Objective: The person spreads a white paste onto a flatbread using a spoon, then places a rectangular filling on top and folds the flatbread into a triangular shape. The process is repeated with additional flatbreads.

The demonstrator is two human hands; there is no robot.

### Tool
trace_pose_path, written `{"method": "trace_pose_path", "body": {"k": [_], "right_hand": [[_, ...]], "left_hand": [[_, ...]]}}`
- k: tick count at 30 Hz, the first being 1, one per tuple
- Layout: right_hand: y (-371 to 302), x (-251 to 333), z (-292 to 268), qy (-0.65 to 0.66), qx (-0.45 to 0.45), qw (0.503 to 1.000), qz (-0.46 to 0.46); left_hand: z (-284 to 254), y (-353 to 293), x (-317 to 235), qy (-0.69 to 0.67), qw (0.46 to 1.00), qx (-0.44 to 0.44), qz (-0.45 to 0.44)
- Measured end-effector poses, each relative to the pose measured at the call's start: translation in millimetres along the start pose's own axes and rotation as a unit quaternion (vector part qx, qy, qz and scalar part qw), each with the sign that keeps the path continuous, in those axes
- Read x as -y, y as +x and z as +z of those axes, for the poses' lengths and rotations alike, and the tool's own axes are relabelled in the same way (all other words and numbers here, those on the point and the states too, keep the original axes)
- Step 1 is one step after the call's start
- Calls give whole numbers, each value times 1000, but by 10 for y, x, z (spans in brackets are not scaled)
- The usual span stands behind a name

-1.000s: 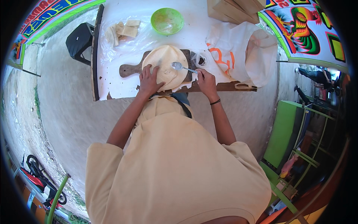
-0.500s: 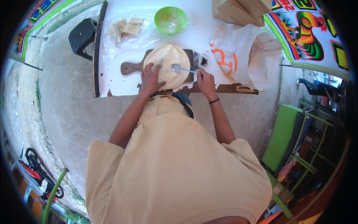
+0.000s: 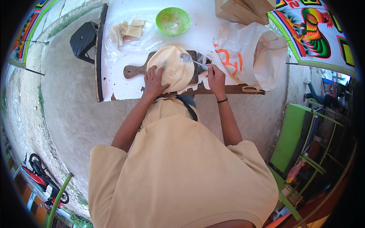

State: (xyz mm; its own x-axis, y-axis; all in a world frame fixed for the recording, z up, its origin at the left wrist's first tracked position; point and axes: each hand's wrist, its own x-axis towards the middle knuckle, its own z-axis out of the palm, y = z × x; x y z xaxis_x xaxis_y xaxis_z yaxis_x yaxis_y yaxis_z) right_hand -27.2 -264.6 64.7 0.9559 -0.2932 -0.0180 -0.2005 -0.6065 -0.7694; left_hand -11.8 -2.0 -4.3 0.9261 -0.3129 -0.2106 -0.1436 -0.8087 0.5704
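Pale round flatbread flat on brown wooden board, spoon above.

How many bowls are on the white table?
1: a green bowl at the table's far side, beyond the cutting board and round dough sheet. Others could be hidden behind the white plastic bag.

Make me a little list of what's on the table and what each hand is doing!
left hand: resting on the edge of the flat round dough
right hand: holding a spoon over the dough
under the dough: wooden cutting board
behind it: green bowl
far left: folded dough pieces on clear plastic
right side: white plastic bag
table cover: white
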Motion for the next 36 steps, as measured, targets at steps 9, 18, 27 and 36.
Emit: {"method": "trace_pose_path", "body": {"k": [9,18,27,36], "right_hand": [[1352,406,530,258,27,953,157],[983,460,825,273,54,932,232],[321,-219,668,-338,209,846,-356],[504,-329,817,-423,260,783,-374]], "left_hand": [[53,76,31,-90,992,-61,-66],[15,178,165,-155,988,14,-17],[-252,178,-46,6,996,-8,88],[51,-96,173,151,975,94,136]]}}
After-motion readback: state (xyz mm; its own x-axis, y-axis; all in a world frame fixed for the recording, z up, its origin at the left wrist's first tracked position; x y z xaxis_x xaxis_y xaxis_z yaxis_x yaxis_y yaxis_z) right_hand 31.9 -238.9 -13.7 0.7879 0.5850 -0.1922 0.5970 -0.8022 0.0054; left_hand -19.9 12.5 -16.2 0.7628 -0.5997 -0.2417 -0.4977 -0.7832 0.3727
